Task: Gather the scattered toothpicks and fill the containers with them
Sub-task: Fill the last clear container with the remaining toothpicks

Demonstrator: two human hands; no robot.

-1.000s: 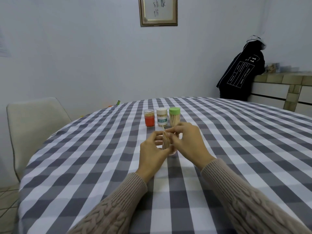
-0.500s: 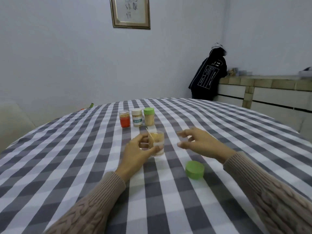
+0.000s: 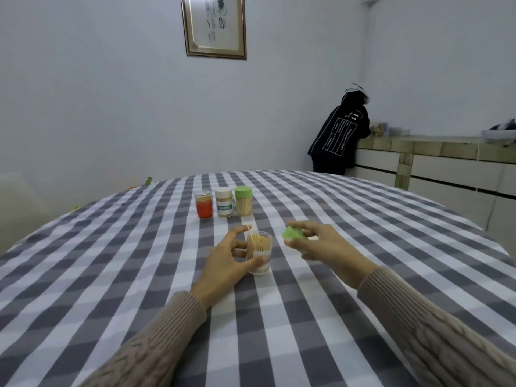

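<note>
I see my left hand (image 3: 223, 261) wrapped around the near-left side of a clear container (image 3: 260, 254) that stands upright on the bench (image 3: 111, 261), thumb low on its front and fingers curled around the far side. The container is uncapped and packed with toothpicks (image 3: 259, 243), and one toothpick (image 3: 250, 235) leans out over its left rim, tilted up and to the left. My right hand (image 3: 321, 244) hangs just to the right of the container, above the checked cloth, with its fingertips pinching a green lid (image 3: 293, 235) that sits tilted, its top face turned toward the left. Farther back, near the middle of the bench, three more containers stand in a close row: an orange one (image 3: 203, 204) on the left, a labelled white one (image 3: 224, 203) in the middle, and a clear one with a green cap (image 3: 243, 201) on the right, that last one visibly full of toothpicks. Both my sleeves are beige cable knit. At the far right a dark hooded jacket (image 3: 340, 132) is against a tiled counter (image 3: 435, 148), and a framed picture (image 3: 214, 25) hangs on the far wall.
</note>
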